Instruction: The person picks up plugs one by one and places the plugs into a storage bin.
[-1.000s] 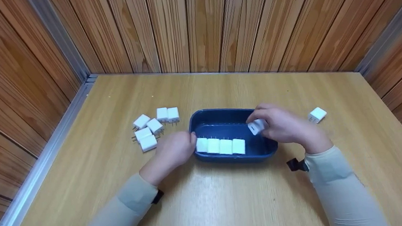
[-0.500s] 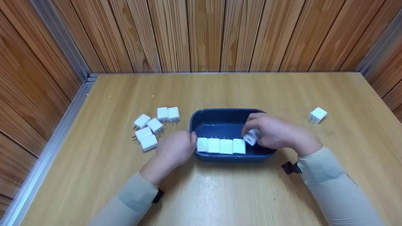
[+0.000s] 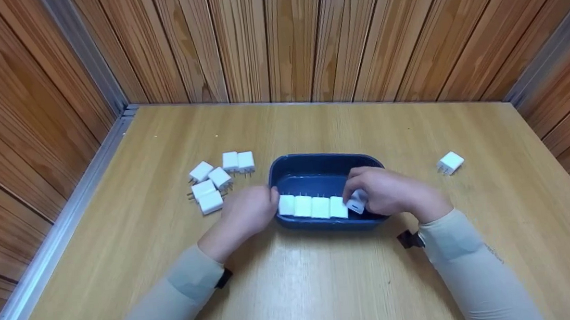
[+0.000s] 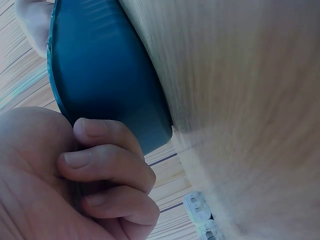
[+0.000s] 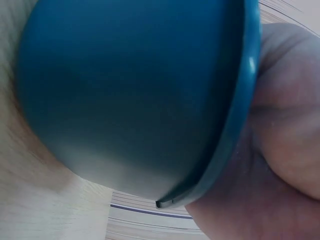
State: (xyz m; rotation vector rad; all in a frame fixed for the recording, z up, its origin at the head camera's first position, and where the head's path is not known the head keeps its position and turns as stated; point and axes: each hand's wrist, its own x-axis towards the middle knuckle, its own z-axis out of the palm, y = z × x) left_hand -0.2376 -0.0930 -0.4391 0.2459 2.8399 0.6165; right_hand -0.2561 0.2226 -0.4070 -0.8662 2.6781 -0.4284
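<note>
In the head view, a dark blue bin point(image 3: 317, 226) stands mid-table. My left hand point(image 3: 249, 209) grips its left end, thumb at the rim; in the left wrist view the fingers point(image 4: 112, 165) curl beside the bin's wall point(image 4: 110, 75). Reaching over the right end, my right hand point(image 3: 384, 190) pinches a white charger plug point(image 3: 357, 202), low in the bin. That plug is tilted, right beside a row of several white charger plugs point(image 3: 311, 207) along the near wall, prongs pointing away. The bin's wall point(image 5: 135, 100) hides the right fingertips in the right wrist view.
Several white charger plugs point(image 3: 210, 202) lie loosely grouped on the table left of the bin. One more charger plug point(image 3: 450, 163) lies alone at the right. Wood-panelled walls point(image 3: 294, 33) enclose the table's back and sides.
My right hand has moved left and down into the bin with its charger plug, bringing it up to the row's right end. The left hand has stayed at the bin's left end.
</note>
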